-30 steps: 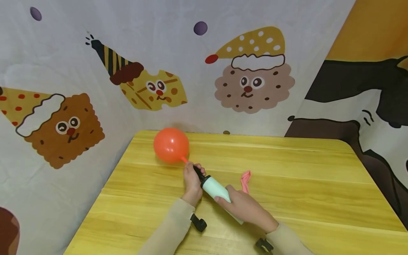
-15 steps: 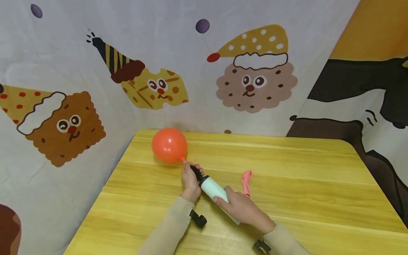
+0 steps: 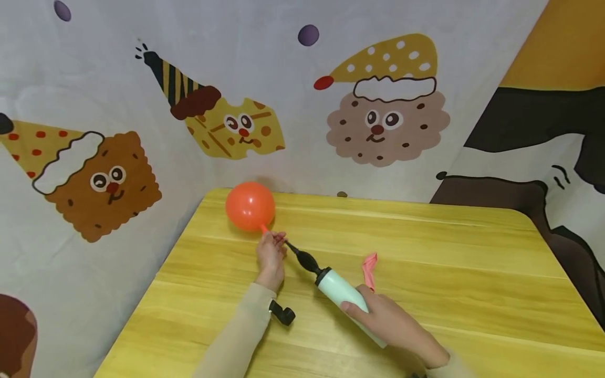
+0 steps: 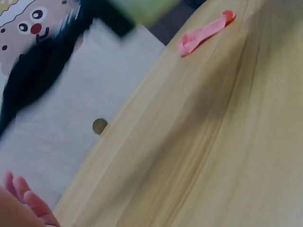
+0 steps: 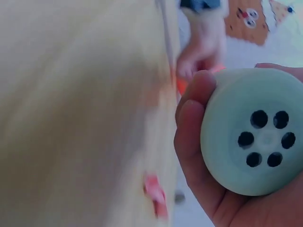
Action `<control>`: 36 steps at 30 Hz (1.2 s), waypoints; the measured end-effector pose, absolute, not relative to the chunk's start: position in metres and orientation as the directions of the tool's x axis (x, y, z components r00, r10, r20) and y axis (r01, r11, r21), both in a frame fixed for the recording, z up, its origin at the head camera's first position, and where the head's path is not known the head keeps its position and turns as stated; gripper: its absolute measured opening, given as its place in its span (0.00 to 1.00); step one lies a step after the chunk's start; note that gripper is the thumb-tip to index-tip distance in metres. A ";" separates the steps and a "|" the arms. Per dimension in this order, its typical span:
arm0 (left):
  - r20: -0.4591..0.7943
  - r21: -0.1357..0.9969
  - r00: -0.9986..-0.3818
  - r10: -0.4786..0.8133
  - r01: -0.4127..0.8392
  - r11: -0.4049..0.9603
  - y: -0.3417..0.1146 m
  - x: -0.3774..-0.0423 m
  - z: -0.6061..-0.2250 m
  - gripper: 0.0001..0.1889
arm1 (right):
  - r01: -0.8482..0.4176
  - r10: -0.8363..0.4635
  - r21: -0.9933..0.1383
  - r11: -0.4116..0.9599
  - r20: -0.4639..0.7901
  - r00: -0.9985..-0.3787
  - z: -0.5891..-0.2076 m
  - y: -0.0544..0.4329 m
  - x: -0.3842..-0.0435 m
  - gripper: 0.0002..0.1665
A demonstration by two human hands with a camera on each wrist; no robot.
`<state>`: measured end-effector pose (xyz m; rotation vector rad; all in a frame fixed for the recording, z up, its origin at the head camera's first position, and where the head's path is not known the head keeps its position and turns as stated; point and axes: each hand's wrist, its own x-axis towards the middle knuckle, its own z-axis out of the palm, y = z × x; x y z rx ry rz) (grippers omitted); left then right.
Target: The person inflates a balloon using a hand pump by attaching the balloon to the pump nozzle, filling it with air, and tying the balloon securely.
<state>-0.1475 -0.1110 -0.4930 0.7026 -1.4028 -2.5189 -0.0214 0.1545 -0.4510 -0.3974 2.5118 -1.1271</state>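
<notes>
Orange-red, the balloon (image 3: 250, 206) sat near the bench (image 3: 449, 252)'s far left corner, neck (image 3: 264, 229) pinched in the fingers of the left hand (image 3: 271, 258); the right hand (image 3: 394, 320) curled round the mint pump (image 3: 341, 290), black nozzle (image 3: 307, 260) just beside the pinch. Steady pressure there seemed best for trapping air.

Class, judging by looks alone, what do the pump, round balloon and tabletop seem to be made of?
Pump: probably hard plastic with a smooth, low sheen; its pierced end looks moulded.
Round balloon: likely latex rubber, glossy, taut, with bright highlights.
Tabletop: satiny wood or laminate; grain streaks show, but not which.
</notes>
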 end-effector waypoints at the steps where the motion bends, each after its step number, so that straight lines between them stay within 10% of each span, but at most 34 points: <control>1: -0.306 0.845 -0.883 -0.357 -0.079 -0.529 -0.113 -0.147 -0.493 0.13 | -0.086 -0.364 -0.759 0.645 -0.206 -0.908 -0.448 0.163 -0.022 0.34; 17: -0.045 0.999 -0.987 -0.153 -0.047 0.014 -0.139 -0.143 -0.484 0.18 | 0.012 0.011 -0.388 0.921 -0.006 -1.000 -0.464 0.327 -0.072 0.50; 36: 0.079 0.959 -0.997 0.021 0.082 0.271 -0.133 -0.139 -0.474 0.16 | 0.032 0.053 -0.305 0.952 0.061 -0.997 -0.476 0.354 -0.082 0.41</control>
